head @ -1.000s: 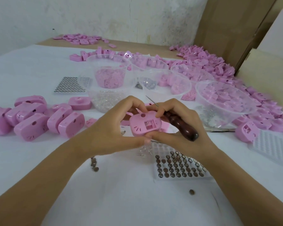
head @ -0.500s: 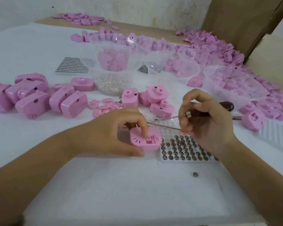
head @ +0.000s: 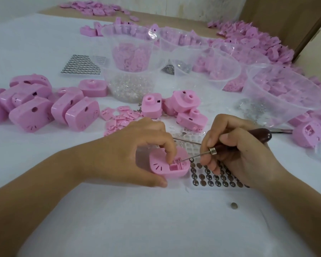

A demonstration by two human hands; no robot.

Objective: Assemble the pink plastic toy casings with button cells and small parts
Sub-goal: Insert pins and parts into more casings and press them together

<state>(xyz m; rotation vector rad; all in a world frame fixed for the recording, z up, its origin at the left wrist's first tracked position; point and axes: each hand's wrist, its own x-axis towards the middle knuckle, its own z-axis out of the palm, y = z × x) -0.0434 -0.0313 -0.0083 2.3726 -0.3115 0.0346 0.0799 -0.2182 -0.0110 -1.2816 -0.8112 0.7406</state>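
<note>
My left hand (head: 137, 151) pinches the pink casing (head: 161, 166) down on the worktop (head: 156, 219), near centre. My right grip (head: 239, 154) is curled round the awl (head: 213, 150). Its shaft runs right-to-left with the tip at the casing's slot, and the button cell tray (head: 220, 180) sits just right.

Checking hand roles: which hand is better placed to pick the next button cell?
Right, probably: the right hand is over the button-cell tray with the awl; the left hand grips the casing.

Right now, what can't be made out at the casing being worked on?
- Head view: far side of the casing, hidden under the left hand.
- Head view: what the pick tip touches inside the slot, too small.
- Head view: right part of the cell tray, covered by the right hand.
</note>
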